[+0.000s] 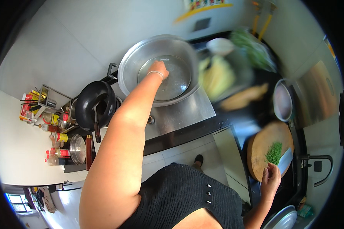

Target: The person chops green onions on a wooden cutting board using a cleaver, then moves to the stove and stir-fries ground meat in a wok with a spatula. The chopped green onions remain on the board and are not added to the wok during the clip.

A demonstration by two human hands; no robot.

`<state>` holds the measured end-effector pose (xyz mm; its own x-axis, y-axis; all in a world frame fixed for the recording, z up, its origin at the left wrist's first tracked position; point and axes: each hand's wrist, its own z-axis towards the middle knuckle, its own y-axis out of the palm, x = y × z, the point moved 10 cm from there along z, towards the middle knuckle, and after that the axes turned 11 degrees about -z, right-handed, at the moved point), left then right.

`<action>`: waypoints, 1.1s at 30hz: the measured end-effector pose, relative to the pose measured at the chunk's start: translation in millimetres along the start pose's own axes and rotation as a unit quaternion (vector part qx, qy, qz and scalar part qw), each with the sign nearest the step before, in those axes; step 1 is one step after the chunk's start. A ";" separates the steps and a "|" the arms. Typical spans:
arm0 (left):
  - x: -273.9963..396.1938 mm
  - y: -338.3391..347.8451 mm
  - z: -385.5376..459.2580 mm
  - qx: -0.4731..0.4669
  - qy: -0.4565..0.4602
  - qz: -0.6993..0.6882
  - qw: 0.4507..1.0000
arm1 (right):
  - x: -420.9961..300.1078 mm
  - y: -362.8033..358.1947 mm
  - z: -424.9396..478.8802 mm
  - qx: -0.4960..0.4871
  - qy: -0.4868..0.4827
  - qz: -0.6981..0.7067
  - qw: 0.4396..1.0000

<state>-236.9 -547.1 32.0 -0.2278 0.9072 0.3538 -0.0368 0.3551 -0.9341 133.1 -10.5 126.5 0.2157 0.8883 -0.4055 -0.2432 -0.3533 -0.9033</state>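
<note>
My left hand (159,70) is inside a wide metal pot (129,67), its fingers curled over the round bottom, where a clear, shiny surface shows; whether this is water or glass I cannot tell, nor whether the fingers grip anything. A bracelet circles that wrist. On the right, my right hand (271,176) hovers with bent fingers at the near edge of a round wooden chopping board (258,144), with nothing visible in it. Finely chopped greens (274,152) lie on the board beside the blade of a cleaver (285,161), whose handle is hidden.
Left of the pot are a black wok (87,106) with a ladle, a spice rack (56,98) and sauce bottles (57,152). To its right, blurred, are pale leafy vegetables (219,75), bagged greens (252,50) and a metal bowl (283,100). A faucet (318,157) stands beyond the board.
</note>
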 end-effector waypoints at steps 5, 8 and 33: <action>12.4 -6.7 -9.3 -0.056 0.031 0.039 0.997 | -29.4 5.8 11.8 -0.024 -0.038 -0.020 0.999; 44.6 -49.3 -41.3 -0.018 0.109 0.008 0.994 | -39.1 6.8 15.4 -0.011 -0.049 -0.002 0.999; -250.9 -197.1 -475.3 0.292 0.002 -0.199 0.935 | -529.1 183.6 -148.5 -0.118 -0.609 0.148 0.770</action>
<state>290.0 -737.3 149.9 -0.0791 0.7303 0.6785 -0.6436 0.4824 -0.5942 114.7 -589.0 154.4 -0.8987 0.3227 -0.2968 0.0994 -0.5094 -0.8548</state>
